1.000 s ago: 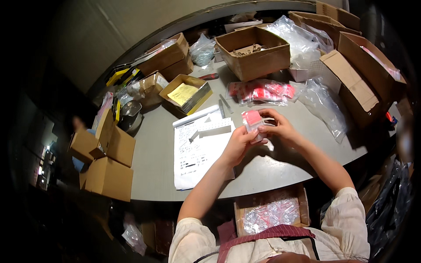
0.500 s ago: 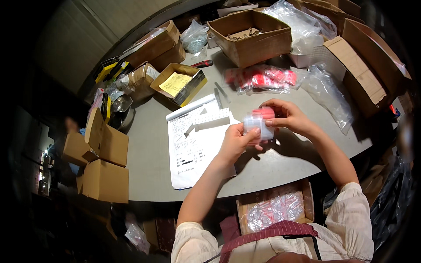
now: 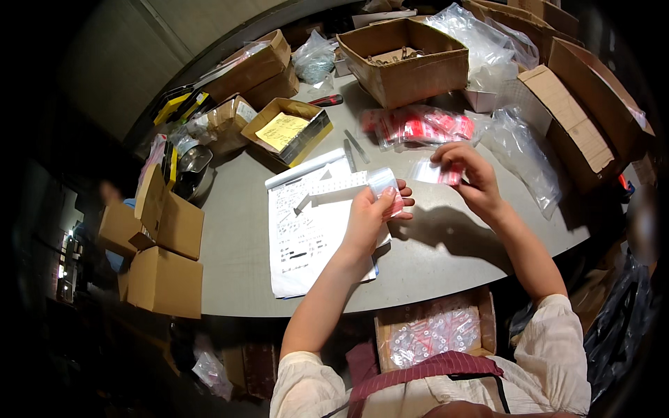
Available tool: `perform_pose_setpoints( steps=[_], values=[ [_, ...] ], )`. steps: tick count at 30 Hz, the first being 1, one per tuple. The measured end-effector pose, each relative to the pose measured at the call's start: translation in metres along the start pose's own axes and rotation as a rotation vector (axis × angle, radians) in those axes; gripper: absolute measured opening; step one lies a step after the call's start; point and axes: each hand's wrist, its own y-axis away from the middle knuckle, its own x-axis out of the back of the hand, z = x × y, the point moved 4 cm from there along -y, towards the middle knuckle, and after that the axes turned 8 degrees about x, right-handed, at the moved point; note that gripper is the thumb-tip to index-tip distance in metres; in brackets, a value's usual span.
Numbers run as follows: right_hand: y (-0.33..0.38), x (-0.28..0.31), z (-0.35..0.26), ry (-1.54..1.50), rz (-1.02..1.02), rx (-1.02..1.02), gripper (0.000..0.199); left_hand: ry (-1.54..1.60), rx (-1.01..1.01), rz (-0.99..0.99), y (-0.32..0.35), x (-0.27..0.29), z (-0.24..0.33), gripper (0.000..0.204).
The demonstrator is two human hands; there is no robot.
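My left hand (image 3: 367,217) is closed on small clear plastic bags (image 3: 381,181) with red on them, the thumb pressed over the front and the other fingers behind. To its right, my right hand (image 3: 475,180) pinches more small plastic bags (image 3: 426,171), clear at the left end and red by the fingers. A gap of bare table lies between the two bunches, and both are held above the surface. Beneath my left hand is a pad of written paper (image 3: 306,244), with a bent light-coloured strip (image 3: 334,185) lying across it. How many bags each hand holds cannot be made out.
Packs of red-and-clear bags (image 3: 418,127) lie beyond my hands. An open carton with metal parts (image 3: 411,73) stands behind them. A small box (image 3: 311,143) holds yellow paper. Cartons (image 3: 167,279) line the left edge. Below the table edge, a box of bagged washers (image 3: 435,331) sits near me.
My hands, together around the bags before, have come apart. The right one has moved right with some of the bags, and the left one stays close to the paper with others.
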Motion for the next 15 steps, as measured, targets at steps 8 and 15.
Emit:
perform_pose_setpoints(
  steps=[8, 15],
  values=[
    [0.000, -0.009, -0.026, 0.311, -0.010, 0.160, 0.041, 0.224, 0.156, -0.223, 0.009, -0.026, -0.007, 0.038],
    [0.017, -0.041, -0.008, 0.214, -0.308, -0.037, 0.050, 0.514, 0.275, -0.220, 0.009, -0.023, -0.010, 0.036]
  ],
)
